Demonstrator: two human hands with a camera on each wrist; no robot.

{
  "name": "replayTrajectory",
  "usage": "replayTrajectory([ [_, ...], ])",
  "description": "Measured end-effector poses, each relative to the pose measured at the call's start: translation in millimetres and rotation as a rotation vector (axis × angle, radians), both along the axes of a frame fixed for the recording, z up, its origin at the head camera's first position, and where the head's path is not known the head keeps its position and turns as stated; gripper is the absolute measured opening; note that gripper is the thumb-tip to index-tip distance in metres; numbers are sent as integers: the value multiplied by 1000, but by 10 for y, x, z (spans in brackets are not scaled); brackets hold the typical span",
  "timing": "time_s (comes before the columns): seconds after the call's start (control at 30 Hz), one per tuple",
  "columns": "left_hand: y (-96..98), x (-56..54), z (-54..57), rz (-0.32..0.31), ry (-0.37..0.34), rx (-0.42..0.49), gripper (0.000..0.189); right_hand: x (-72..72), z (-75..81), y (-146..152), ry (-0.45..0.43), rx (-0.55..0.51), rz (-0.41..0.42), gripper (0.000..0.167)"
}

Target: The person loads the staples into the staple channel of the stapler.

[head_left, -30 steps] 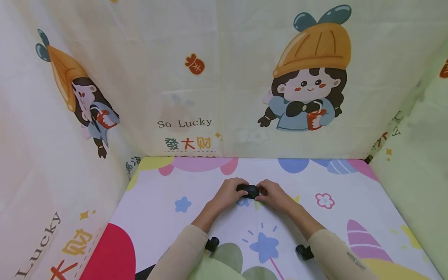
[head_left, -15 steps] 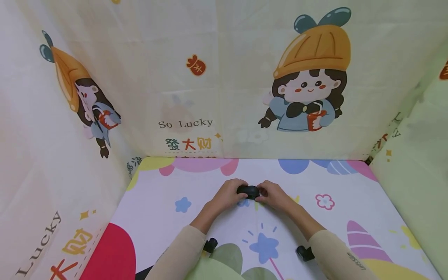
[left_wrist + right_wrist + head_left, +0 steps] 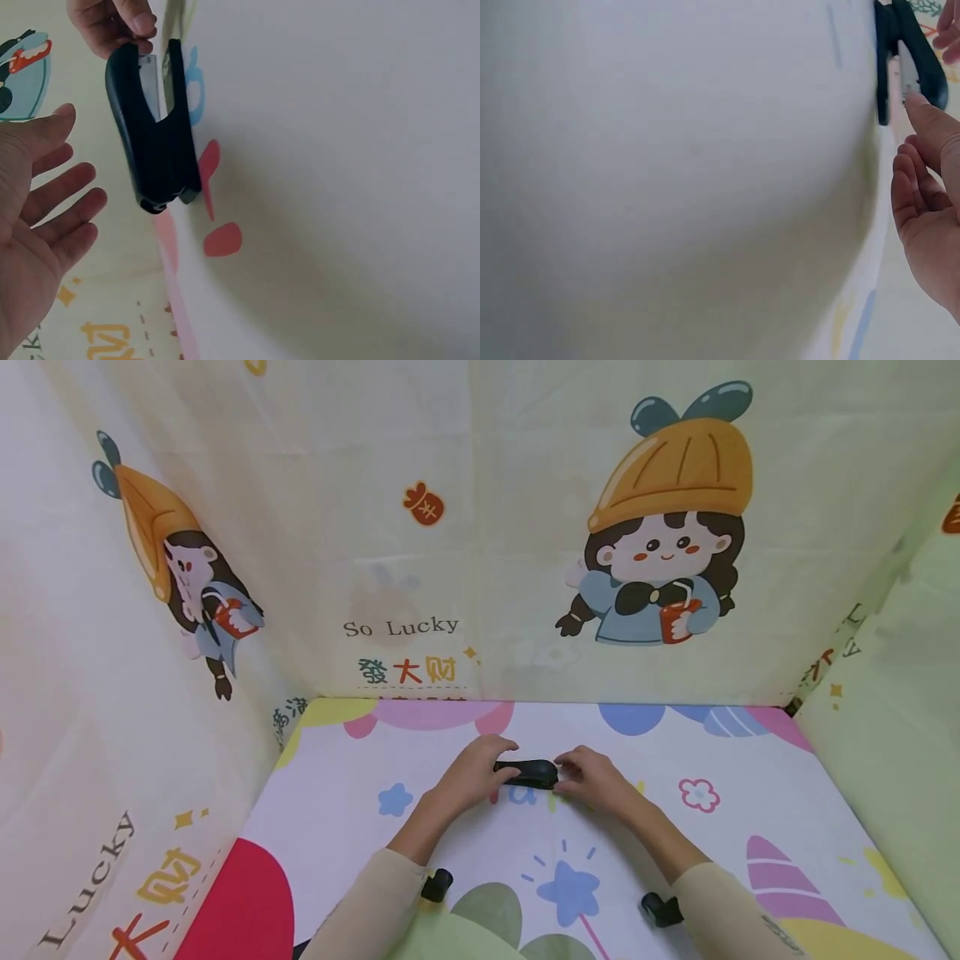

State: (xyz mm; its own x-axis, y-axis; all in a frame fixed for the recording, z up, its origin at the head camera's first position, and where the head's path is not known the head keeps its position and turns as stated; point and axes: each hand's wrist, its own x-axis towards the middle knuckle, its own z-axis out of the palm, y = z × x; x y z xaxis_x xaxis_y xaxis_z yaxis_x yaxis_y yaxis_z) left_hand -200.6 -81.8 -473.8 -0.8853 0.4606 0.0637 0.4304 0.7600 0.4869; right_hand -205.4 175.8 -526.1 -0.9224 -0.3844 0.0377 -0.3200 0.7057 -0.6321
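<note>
A black stapler (image 3: 534, 771) rests on the patterned tabletop, its mouth toward the right hand and a silvery staple rail (image 3: 148, 82) showing inside. The right hand (image 3: 594, 778) pinches at its mouth end; in the right wrist view the thumb (image 3: 924, 112) reaches the tip of the upper arm, with the other fingers curled beneath. The left hand (image 3: 474, 768) is at the opposite end, thumb and fingers spread. In the left wrist view the left hand (image 3: 45, 195) is apart from the stapler (image 3: 150, 142), palm and relaxed fingers showing.
A printed cloth wall (image 3: 517, 568) rises behind the tabletop (image 3: 322, 827), with more cloth at both sides. Black wrist cameras sit at the left sleeve (image 3: 382, 893) and right sleeve (image 3: 723, 902).
The left hand has let go of the stapler's back end, spread its fingers and drawn slightly left, baring more of the stapler. The right hand stays at the mouth end.
</note>
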Motion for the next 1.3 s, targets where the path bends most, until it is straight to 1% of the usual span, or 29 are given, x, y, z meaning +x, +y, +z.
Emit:
replayTrajectory([
  [0.2, -90, 35, 148, 3, 25, -5, 43, 30, 161, 92, 87, -14, -9, 39],
  [0.33, -162, 51, 256, 9, 58, 15, 43, 39, 288, 177, 138, -6, -8, 40],
  [0.53, -304, 70, 391, 41, 145, 85, 44, 39, 483, 303, 203, 4, -17, 38],
  [0.63, -390, 81, 435, 61, 191, 89, 45, 51, 574, 372, 246, 11, -40, 37],
  [0.73, -482, 91, 474, 92, 239, 51, 50, 69, 653, 448, 298, 43, -75, 37],
  [0.87, -599, 98, 521, 125, 291, -18, 58, 96, 743, 567, 359, 112, -131, 44],
  [0.97, -683, 84, 521, 148, 317, -74, 63, 112, 799, 652, 412, 162, -153, 50],
  [1.1, -787, 53, 453, 175, 336, -148, 69, 169, 843, 721, 482, 221, -173, 58],
  [1.17, -831, 50, 413, 187, 323, -175, 72, 206, 856, 744, 508, 254, -189, 62],
  [1.23, -870, 57, 376, 202, 295, -210, 74, 230, 856, 778, 543, 288, -195, 66],
  [1.3, -912, 65, 339, 218, 273, -245, 76, 242, 851, 819, 546, 331, -205, 70],
])
